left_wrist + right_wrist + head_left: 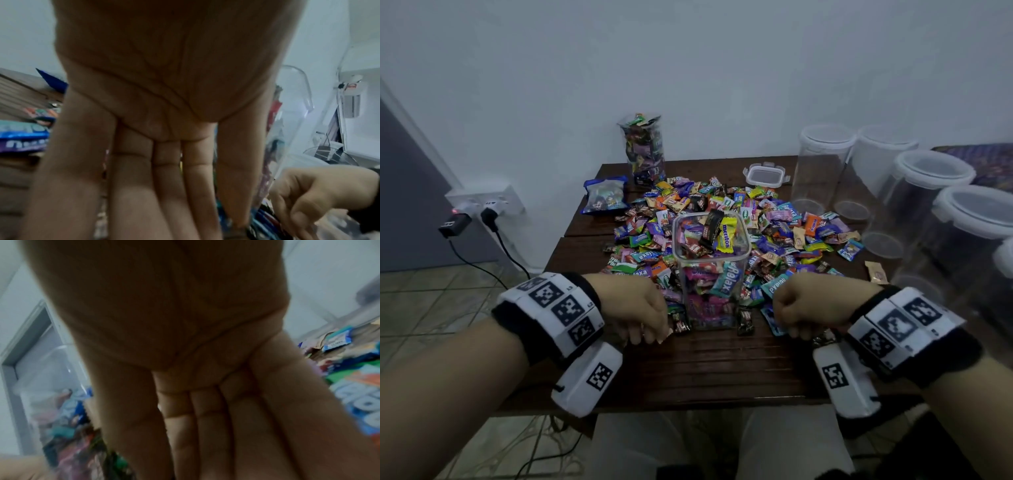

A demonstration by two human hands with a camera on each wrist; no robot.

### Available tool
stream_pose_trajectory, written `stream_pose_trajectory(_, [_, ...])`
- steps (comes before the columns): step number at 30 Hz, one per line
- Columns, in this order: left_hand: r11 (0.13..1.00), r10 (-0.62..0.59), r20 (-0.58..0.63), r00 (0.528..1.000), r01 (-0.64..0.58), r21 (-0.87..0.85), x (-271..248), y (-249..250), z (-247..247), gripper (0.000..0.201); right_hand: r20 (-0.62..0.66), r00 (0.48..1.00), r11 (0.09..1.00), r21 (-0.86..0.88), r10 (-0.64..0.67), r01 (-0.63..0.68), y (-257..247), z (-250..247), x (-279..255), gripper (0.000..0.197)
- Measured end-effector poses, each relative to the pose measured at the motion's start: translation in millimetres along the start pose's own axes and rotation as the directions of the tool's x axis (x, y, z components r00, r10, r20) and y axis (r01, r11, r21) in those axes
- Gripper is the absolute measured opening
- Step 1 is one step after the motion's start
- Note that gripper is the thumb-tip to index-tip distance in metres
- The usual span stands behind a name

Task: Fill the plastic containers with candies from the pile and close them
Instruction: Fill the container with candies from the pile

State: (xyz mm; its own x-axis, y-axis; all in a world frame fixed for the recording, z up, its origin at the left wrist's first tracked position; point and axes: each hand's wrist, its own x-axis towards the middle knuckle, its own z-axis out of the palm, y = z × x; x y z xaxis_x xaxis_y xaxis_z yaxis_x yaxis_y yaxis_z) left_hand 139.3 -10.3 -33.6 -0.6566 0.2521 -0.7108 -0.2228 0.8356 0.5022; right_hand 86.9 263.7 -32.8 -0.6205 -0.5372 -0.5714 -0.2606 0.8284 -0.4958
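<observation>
Step in hand: filling looks finished for the square container (711, 270); sweets mound above its rim, so closing it seems next.
Next move: fetch the clip lid (766, 175) lying at the far side of the pile, perhaps press the mound down first, then seat the lid and snap its four latches.
Left hand (635, 310): beside the container's left wall, low over the bench (705, 370); fingers point down, straight and together in the wrist view, holding nothing I can see.
Right hand (803, 308): beside the container's right wall; fingers look curled from above but extended in the blurred wrist view, so I cannot tell whether it holds a sweet.
Container: clear, hard plastic, square with rounded corners, standing upright at the near edge of the pile.
Candy pile (774, 222): glossy, crinkled wrappers in many colours, spread across the middle of the bench.
Bench: dark wood with fine ridged slats.
Other containers: one tall filled jar (643, 150) at the back; several empty lidded jars (822, 164) to the right.
Blue bag (604, 195): soft packet, back left.
</observation>
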Motion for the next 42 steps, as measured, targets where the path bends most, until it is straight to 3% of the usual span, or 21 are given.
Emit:
stream_pose_trajectory(2, [0.999, -0.030, 0.046, 0.998, 0.028, 0.026, 6.0, 1.1, 4.5, 0.012, 0.103, 0.992, 0.997, -0.036, 0.074, -0.070, -0.2, 1.7, 4.4, 0.017])
stream_pose_trajectory(4, [0.999, -0.047, 0.025, 0.999, 0.047, 0.015, 11.4, 1.5, 5.6, 0.012, 0.097, 0.991, 0.994, -0.067, 0.094, -0.088, -1.8, 1.0, 11.6, 0.019])
stream_pose_trajectory(10, [0.999, 0.027, -0.231, 0.973, -0.020, 0.029, 15.4, -0.1, -5.5, 0.007, -0.174, 0.985, 0.996, -0.093, 0.000, -0.017, -3.0, -7.1, 26.8, 0.017])
stream_pose_trajectory(13, [0.998, 0.060, -0.279, 0.958, -0.051, 0.039, 11.5, -4.3, -6.6, 0.012, -0.213, 0.977, 0.993, -0.116, 0.008, -0.034, 2.0, -15.9, 14.6, 0.019])
stream_pose_trajectory(17, [0.997, 0.070, -0.296, 0.953, -0.071, 0.006, 6.0, -9.3, -6.1, 0.017, -0.020, 0.989, 0.987, -0.072, 0.143, -0.145, 15.0, -20.7, -14.6, 0.019])
stream_pose_trajectory(19, [0.997, 0.075, -0.296, 0.952, -0.082, -0.009, 5.1, -9.6, -7.3, 0.016, 0.091, 0.966, 0.961, -0.158, 0.243, -0.227, 19.2, -17.8, -22.5, 0.019])
stream_pose_trajectory(21, [0.995, 0.091, -0.294, 0.951, -0.097, -0.008, 4.7, -6.6, -8.1, 0.011, 0.139, 0.941, 0.932, -0.241, 0.309, -0.270, 19.8, -14.5, -22.5, 0.020])
stream_pose_trajectory(23, [0.993, 0.112, -0.294, 0.949, -0.115, 0.006, 3.9, -1.0, -8.0, 0.008, 0.143, 0.940, 0.941, -0.189, 0.309, -0.280, 18.6, -13.1, -14.8, 0.022])
stream_pose_trajectory(28, [0.989, 0.134, -0.316, 0.939, -0.149, -0.023, 2.6, 10.4, -5.5, 0.007, -0.118, 0.974, 0.951, -0.220, 0.193, -0.215, 4.7, -16.9, 12.7, 0.017])
stream_pose_trajectory(31, [0.988, 0.146, -0.307, 0.940, -0.152, 0.004, 3.2, 7.0, -4.5, 0.009, -0.195, 0.967, 0.935, -0.283, 0.161, -0.213, 3.4, -26.2, 6.9, 0.019])
stream_pose_trajectory(33, [0.990, 0.138, -0.297, 0.945, -0.144, 0.003, 4.6, 1.9, -4.0, 0.014, -0.276, 0.940, 0.898, -0.332, 0.201, -0.289, 11.0, -34.1, -6.6, 0.024])
stream_pose_trajectory(38, [0.991, 0.129, -0.283, 0.951, -0.132, 0.008, 7.0, -1.3, -3.4, 0.018, -0.463, 0.801, 0.766, -0.329, 0.379, -0.553, 42.8, -31.0, -36.5, 0.040])
stream_pose_trajectory(42, [0.992, 0.126, -0.266, 0.956, -0.125, 0.020, 9.3, 2.9, -1.3, 0.020, -0.427, 0.788, 0.738, -0.325, 0.444, -0.592, 46.2, -16.6, -42.0, 0.042])
